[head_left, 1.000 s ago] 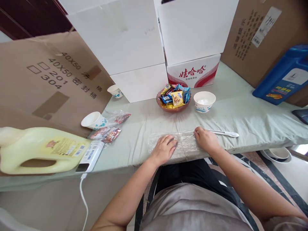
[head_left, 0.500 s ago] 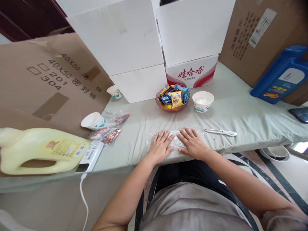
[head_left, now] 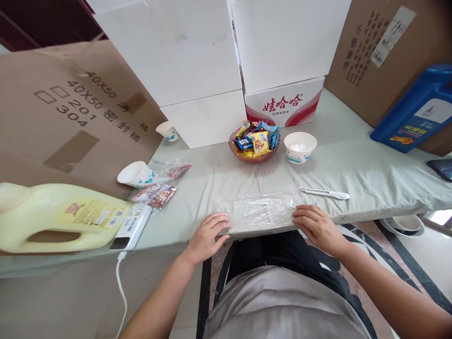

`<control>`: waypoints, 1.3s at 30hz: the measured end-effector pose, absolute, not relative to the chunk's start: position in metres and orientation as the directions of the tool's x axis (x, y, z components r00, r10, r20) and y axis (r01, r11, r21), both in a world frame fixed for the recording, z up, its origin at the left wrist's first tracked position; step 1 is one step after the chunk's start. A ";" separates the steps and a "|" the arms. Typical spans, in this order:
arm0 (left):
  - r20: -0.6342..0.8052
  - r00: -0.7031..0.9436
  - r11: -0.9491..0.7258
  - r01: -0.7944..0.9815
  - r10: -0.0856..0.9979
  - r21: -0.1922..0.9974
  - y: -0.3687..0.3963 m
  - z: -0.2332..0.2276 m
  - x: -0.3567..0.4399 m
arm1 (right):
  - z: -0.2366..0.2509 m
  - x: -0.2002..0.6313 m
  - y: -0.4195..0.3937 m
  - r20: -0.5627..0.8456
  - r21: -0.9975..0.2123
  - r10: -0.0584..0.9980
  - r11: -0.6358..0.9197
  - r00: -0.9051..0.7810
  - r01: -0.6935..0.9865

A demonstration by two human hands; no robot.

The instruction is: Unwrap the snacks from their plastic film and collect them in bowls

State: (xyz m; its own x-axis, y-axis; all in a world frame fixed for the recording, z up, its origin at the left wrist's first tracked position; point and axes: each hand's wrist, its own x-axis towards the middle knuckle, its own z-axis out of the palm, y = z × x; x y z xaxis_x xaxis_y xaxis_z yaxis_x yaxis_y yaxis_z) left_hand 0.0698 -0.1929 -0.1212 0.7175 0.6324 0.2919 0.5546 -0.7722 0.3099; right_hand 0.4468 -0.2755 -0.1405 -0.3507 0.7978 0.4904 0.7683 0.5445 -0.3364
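Your left hand (head_left: pixel 204 237) and right hand (head_left: pixel 315 226) pinch opposite ends of the clear plastic sheet (head_left: pixel 259 212), each grip grasping an edge to keep it flat at the near edge of the desk (head_left: pixel 353 165), before the snack bowl (head_left: pixel 254 145).

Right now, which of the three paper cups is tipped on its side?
The paper cup on the left, beside the snack packets: its mouth faces sideways. The cup by the candy bowl and the small back cup stand upright.

The brown box (head_left: pixel 70 108) far left of the hands says "40X50", "201" and "304". The red-and-white box (head_left: pixel 284 106) ahead says "娃哈哈".
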 end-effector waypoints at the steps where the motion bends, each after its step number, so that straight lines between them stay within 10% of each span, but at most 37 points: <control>1: 0.302 0.709 -0.764 0.532 0.638 0.365 -0.193 -0.120 0.071 | -0.138 0.447 -0.276 0.500 -0.382 0.804 0.539 -0.323 0.751; 9: 0.182 0.320 -0.359 0.678 0.930 0.642 -0.164 -0.114 0.086 | -0.131 0.447 -0.247 0.398 -0.501 0.917 0.209 0.009 0.840; 16: 0.087 0.157 -0.177 0.925 0.984 0.336 -0.140 -0.113 0.117 | -0.130 0.435 -0.214 0.214 -0.181 0.973 -0.044 0.083 0.982; 23: 0.418 0.320 -0.390 0.916 0.850 0.092 -0.164 -0.104 0.145 | -0.119 0.417 -0.220 0.455 -0.080 0.871 0.246 -0.185 0.966; 27: 0.185 0.620 -0.640 0.765 0.763 0.076 -0.184 -0.121 0.172 | -0.131 0.395 -0.222 0.308 -0.042 0.818 0.522 -0.486 0.852; 31: 0.053 0.612 -0.614 0.785 0.789 0.080 -0.187 -0.140 0.171 | -0.144 0.405 -0.237 0.231 -0.057 0.858 0.483 -0.459 0.874; 39: 0.278 0.401 -0.443 0.890 0.873 0.107 -0.198 -0.132 0.171 | -0.149 0.453 -0.293 0.457 -0.119 0.842 0.378 -0.288 0.918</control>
